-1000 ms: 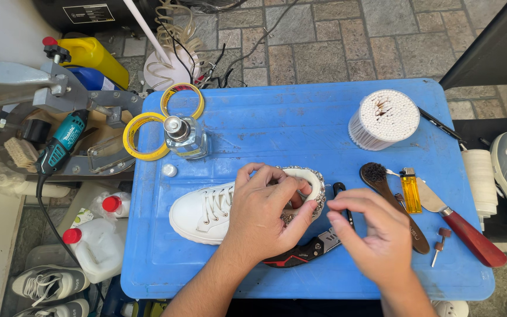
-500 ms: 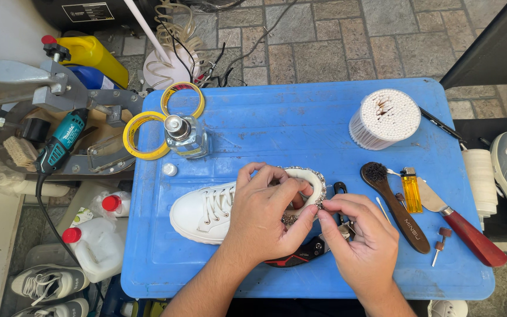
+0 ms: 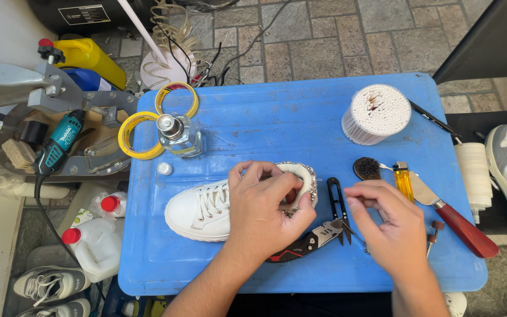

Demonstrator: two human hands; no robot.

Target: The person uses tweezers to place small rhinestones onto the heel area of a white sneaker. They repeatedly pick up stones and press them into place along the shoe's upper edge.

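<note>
White sneaker [image 3: 198, 211] near the blue table's [image 3: 265, 123] front edge, left hand [image 3: 265, 214] clamped over its heel; right hand [image 3: 385, 226] loosely curled, empty, above black snips [image 3: 338, 202].

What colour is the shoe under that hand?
White, with white laces; the shoe lies under the left hand, seen best in the head view.

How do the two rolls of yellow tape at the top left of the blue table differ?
The nearer tape roll looks larger and paler yellow; the farther tape roll looks smaller, with some red on its rim. The nearer one overhangs the blue table's left edge; the farther one lies fully on it, behind the glass bottle. Both lie flat, untouched by either hand.
</note>
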